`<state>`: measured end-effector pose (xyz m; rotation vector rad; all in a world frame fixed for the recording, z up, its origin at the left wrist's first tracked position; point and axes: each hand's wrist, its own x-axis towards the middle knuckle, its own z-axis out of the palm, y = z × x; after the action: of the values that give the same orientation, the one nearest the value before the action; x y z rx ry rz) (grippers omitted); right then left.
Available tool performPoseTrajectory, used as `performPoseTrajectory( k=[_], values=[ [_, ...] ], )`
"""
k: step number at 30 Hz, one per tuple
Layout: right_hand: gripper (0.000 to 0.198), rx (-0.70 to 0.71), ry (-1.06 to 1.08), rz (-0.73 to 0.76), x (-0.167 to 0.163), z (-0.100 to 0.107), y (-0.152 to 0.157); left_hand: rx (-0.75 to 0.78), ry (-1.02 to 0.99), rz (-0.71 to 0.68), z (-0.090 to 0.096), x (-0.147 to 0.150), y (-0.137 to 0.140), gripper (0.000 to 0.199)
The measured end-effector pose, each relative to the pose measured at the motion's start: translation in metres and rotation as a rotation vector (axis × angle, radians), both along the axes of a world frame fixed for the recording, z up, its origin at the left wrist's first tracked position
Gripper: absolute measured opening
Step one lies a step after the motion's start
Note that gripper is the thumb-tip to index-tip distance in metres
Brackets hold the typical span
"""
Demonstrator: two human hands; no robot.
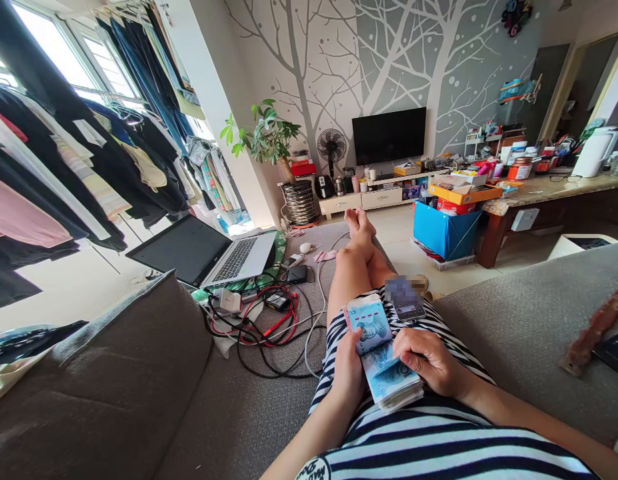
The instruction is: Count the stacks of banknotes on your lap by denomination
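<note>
A thick stack of blue banknotes (395, 385) lies over my lap, on black-and-white striped cloth. My left hand (349, 360) is closed around the stack's left side, its thumb on top of the notes. Beyond that thumb, several notes (371, 323) stand fanned or folded away, one showing "10". At the stack's right side, my right hand (426, 357) has its fingers curled and pinched on the edge of a blue note. Its fingertips partly hide what they grip. A phone (406, 303) with a partly blurred screen rests on my thigh, just past my right hand.
Left on the grey sofa (259, 407) are an open laptop (233, 257) and tangled cables (269, 333) with chargers. A grey cushion (123, 380) stands nearer. At right are a brown stick-like object (596, 327), a blue box (446, 230) and a cluttered table (539, 190).
</note>
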<state>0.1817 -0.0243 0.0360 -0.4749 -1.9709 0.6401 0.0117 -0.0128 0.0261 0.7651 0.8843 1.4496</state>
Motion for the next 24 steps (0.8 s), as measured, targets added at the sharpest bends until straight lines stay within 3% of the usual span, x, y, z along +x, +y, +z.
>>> performPoseTrajectory(
  k=[7, 15, 24],
  values=[
    [0.028, -0.003, 0.003, 0.005, 0.0002, 0.0007, -0.0008, 0.033, 0.014, 0.072, 0.0007, 0.0019, 0.0014, 0.027],
    [0.026, -0.009, 0.01, 0.016, 0.0007, 0.0013, -0.0013, -0.016, 0.029, 0.082, -0.0017, 0.0008, 0.0035, 0.024],
    [0.027, -0.001, 0.005, 0.023, 0.0007, 0.0047, -0.0023, 0.057, 0.07, 0.06, -0.0011, 0.0004, 0.0038, 0.024]
  ],
)
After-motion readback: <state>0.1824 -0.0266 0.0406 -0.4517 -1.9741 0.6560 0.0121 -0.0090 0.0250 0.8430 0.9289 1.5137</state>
